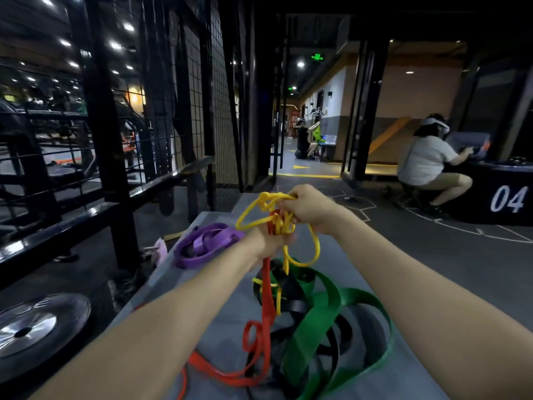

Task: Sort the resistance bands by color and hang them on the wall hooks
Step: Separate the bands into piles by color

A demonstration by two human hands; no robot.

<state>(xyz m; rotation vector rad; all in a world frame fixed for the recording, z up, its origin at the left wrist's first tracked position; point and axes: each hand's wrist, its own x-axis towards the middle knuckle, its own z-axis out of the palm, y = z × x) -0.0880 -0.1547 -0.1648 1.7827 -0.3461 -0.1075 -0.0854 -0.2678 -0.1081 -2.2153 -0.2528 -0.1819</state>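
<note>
A tangle of resistance bands lies on a grey bench [340,246]. My right hand [308,207] grips a bunch of thin yellow bands [314,243] lifted above the pile. My left hand [272,241] is closed just below it on the knot where yellow and red bands [266,301] cross. The red bands hang down and trail toward the near edge. Wide green bands [331,310] and black bands [294,301] sit loose under the lifted ones. Purple bands [206,245] lie in a separate heap at the bench's left side. No wall hooks can be made out.
A black metal rack with wire mesh [184,116] stands to the left, a weight plate [37,321] on the floor beside it. A seated person [429,163] is at the right by a black box marked 04. Another person kneels far down the corridor.
</note>
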